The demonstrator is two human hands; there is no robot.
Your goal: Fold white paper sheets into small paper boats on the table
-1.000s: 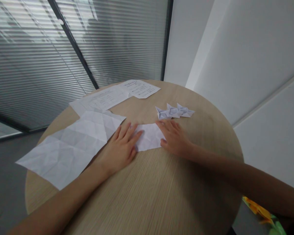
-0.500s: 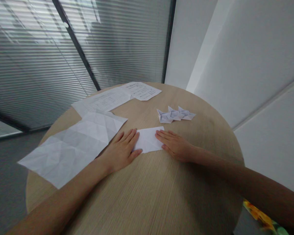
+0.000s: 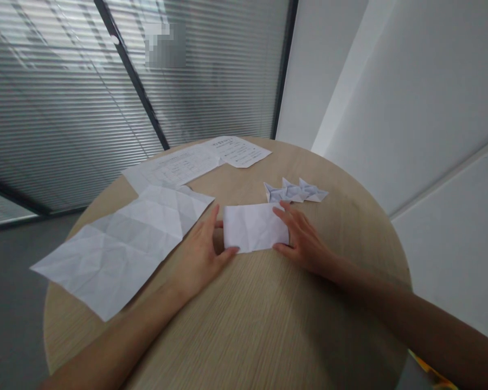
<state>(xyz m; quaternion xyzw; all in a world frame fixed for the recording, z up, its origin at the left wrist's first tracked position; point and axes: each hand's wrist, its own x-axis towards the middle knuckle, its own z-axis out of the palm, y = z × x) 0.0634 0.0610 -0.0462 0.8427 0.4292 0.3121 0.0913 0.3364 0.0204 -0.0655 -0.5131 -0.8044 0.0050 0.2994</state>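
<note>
A folded white sheet of paper (image 3: 254, 227), roughly rectangular and lightly creased, lies at the middle of the table between my hands. My left hand (image 3: 201, 252) holds its left end, the thumb at the lower left corner and a fingertip against the left edge, with the index finger stretched up beside it. At the right end, my right hand (image 3: 307, 238) grips the paper, its thumb on the lower edge and its fingers over the upper right corner. Just behind the paper stands a row of folded white paper pieces (image 3: 295, 192), partly covered by my right fingers.
A large creased paper sheet (image 3: 122, 244) lies at the left, hanging slightly past the edge of the round wooden table (image 3: 244, 336). Printed sheets (image 3: 244, 151) lie at the back. Beyond are a blind-covered glass partition (image 3: 211, 81) and a white wall (image 3: 431, 108).
Both hands have gone from lying flat on the folded paper to holding its two ends. The paper now shows a wider face, reaching further right. My right hand has shifted slightly right.
</note>
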